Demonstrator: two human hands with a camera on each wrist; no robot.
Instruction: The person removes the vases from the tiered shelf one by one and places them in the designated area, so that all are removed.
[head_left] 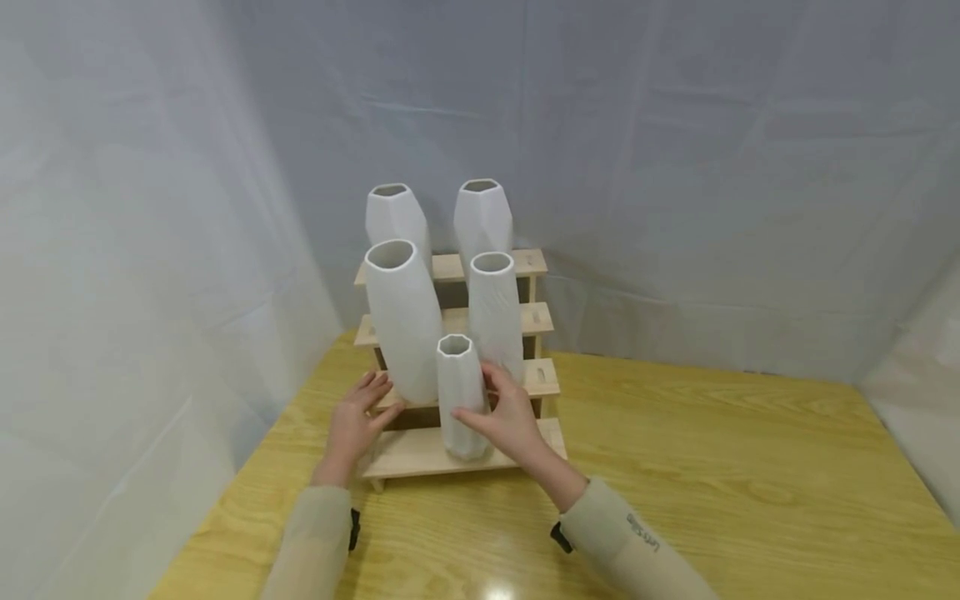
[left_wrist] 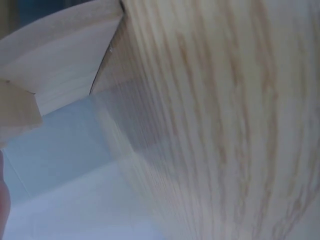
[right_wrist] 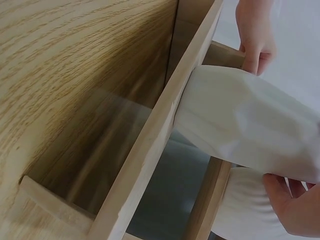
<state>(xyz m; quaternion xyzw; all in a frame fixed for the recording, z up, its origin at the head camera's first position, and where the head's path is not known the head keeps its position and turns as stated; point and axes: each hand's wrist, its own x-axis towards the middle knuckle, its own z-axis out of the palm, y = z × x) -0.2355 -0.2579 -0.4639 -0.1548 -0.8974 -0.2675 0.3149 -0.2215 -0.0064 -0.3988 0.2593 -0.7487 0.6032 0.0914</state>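
Note:
In the head view, my right hand (head_left: 513,421) grips a small white vase (head_left: 459,400) with a scalloped rim, thumb across its front and fingers on its far side. The vase stands upright on the lowest board of a wooden tiered display stand (head_left: 397,454). My left hand (head_left: 356,425) is at the stand's left end, fingers spread and touching the second board. In the right wrist view, the small vase (right_wrist: 240,120) has its base on the board, with fingers of my right hand (right_wrist: 295,205) against its side. The left wrist view shows mostly table and stand wood.
Behind the small vase stand two taller white vases, one left (head_left: 405,325) and one right (head_left: 495,308). Two faceted white vases, left (head_left: 396,221) and right (head_left: 482,221), occupy the top board. The wooden table (head_left: 712,450) extends right. Pale sheeting (head_left: 675,167) hangs around it.

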